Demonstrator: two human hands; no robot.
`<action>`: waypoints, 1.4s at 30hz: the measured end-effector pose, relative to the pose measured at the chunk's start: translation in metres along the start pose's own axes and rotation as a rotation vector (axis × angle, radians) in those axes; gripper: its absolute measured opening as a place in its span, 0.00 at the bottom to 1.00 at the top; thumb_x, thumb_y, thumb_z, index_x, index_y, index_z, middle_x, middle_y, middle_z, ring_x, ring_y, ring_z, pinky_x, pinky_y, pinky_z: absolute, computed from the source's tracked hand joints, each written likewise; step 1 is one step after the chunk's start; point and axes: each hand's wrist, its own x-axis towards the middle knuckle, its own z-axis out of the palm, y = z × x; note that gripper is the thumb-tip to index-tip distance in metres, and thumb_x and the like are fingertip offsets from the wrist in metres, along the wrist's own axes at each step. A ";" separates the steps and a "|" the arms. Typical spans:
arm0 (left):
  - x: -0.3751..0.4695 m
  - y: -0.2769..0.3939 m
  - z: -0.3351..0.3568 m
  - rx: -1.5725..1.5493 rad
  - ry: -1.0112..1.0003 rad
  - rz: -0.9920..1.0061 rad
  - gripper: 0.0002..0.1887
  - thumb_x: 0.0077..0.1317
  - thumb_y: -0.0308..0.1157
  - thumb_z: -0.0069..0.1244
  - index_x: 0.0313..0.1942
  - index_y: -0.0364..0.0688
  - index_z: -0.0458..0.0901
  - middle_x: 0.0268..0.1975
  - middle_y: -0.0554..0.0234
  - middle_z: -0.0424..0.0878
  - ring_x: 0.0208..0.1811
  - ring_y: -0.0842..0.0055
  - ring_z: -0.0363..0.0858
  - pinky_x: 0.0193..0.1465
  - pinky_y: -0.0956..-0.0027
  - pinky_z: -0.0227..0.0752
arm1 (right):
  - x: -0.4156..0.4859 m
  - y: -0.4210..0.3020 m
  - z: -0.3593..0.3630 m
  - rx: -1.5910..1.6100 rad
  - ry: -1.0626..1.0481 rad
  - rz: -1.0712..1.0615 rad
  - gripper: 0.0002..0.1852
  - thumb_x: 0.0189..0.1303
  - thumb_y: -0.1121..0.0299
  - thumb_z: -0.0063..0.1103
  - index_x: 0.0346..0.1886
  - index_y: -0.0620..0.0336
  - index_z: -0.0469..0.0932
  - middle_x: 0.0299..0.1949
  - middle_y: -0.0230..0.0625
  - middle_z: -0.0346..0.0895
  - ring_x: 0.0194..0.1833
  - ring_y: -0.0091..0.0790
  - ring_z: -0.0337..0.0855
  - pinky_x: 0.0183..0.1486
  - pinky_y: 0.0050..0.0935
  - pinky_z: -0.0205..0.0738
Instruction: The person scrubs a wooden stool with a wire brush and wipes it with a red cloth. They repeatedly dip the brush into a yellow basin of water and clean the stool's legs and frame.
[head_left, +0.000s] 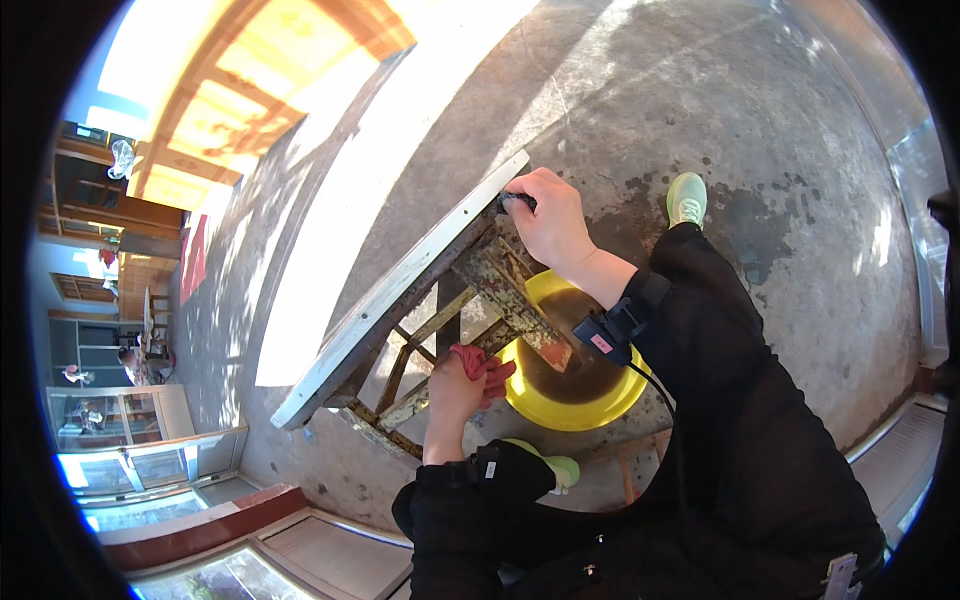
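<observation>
A worn metal-framed bench or stand with peeling paint (502, 289) lies tilted before me, its long pale board (397, 295) facing the upper left. My right hand (553, 221) grips a small dark object, perhaps a scouring pad (519, 201), against the board's upper end. Lower down, my left hand (459, 386) holds a pink-red cloth (471, 360) beside a leg of the frame; some of its fingers are hidden by the cloth. Beneath the frame and my right forearm is a yellow basin (577, 416) with murky brown water.
Wet patches darken the concrete floor (795, 112) near my shoe (687, 199). A small wooden stool or frame (626, 476) is by the basin. Large wooden panels (247, 97) stand at upper left, glass doors (127, 424) at lower left. A person (139, 364) is far off.
</observation>
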 end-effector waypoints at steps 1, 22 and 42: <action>0.000 -0.001 0.001 0.009 0.003 0.003 0.08 0.61 0.25 0.43 0.40 0.36 0.74 0.38 0.59 0.84 0.29 0.71 0.85 0.22 0.71 0.79 | 0.005 0.002 0.000 -0.042 0.027 0.044 0.05 0.49 0.77 0.57 0.32 0.64 0.77 0.30 0.42 0.74 0.32 0.43 0.77 0.37 0.35 0.71; 0.003 -0.013 0.009 -0.018 0.065 0.032 0.10 0.57 0.27 0.50 0.40 0.39 0.76 0.36 0.53 0.81 0.32 0.65 0.83 0.24 0.67 0.79 | 0.002 -0.005 0.003 0.073 -0.007 0.078 0.04 0.49 0.77 0.57 0.30 0.64 0.77 0.32 0.44 0.75 0.33 0.45 0.77 0.37 0.35 0.72; 0.011 -0.041 0.022 0.013 0.130 0.067 0.16 0.48 0.32 0.57 0.39 0.43 0.77 0.35 0.51 0.80 0.41 0.56 0.79 0.43 0.61 0.73 | 0.025 0.035 -0.004 0.181 -0.123 0.459 0.05 0.49 0.74 0.61 0.31 0.63 0.80 0.27 0.38 0.80 0.30 0.30 0.79 0.35 0.27 0.71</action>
